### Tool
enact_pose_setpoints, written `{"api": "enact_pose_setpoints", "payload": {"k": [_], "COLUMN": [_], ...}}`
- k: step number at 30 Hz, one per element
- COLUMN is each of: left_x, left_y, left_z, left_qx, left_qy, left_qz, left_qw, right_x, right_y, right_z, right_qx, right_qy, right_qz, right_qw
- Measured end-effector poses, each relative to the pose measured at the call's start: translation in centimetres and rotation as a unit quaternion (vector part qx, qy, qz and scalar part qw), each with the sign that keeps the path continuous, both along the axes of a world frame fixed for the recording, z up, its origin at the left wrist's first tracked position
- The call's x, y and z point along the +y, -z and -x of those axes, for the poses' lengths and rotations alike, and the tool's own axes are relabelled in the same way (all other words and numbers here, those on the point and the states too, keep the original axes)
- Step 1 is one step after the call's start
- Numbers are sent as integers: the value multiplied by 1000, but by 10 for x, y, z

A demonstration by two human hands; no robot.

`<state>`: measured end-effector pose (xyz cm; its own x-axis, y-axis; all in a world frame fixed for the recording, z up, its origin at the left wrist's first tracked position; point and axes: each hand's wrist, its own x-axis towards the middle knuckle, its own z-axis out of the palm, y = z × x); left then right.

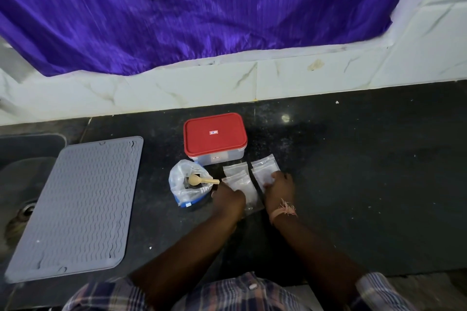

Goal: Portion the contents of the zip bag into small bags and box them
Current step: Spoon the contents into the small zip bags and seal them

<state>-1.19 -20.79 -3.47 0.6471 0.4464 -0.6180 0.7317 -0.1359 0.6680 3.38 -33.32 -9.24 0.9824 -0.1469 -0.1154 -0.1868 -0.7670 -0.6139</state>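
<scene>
A clear box with a red lid point(215, 134) stands shut on the dark counter. In front of it to the left lies an open zip bag point(184, 185) with a small wooden spoon point(199, 180) resting in its mouth. Several small clear bags lie right of it: one stack point(236, 170) and a separate bag point(264, 168). My left hand point(228, 199) rests on the lower small bag of the stack point(243, 187), fingers curled over its edge. My right hand point(279, 188) holds the lower end of the separate bag. Both sets of fingertips are partly hidden.
A grey ribbed silicone mat point(78, 207) lies at the left, partly over a sink point(22, 184). The dark counter point(366, 171) stretches to the right. A white tiled wall point(177, 86) and a purple curtain point(202, 7) stand behind.
</scene>
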Motion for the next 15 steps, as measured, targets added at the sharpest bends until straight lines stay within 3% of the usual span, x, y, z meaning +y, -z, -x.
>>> {"api": "enact_pose_setpoints", "payload": {"k": [5,9,12,15], "left_x": [-3,1,6,18], "left_y": [-11,-16,-31,-41], "left_z": [3,3,-2,-7], "left_qx": [32,-20,-104,-149], "left_qy": [47,65,40,33], "left_qz": [-48,-27,30,23], "left_qw": [997,997,993,988], "right_x": [-2,0,11,23], "right_y": [3,-4,-18,-34], "right_z": [0,9,19,34], "right_qx": [-6,-65,-109,-128], "right_qy": [60,101,48,-36], "right_qz": [-93,-164,-220,-253], "right_qw": [994,979,968,958]}}
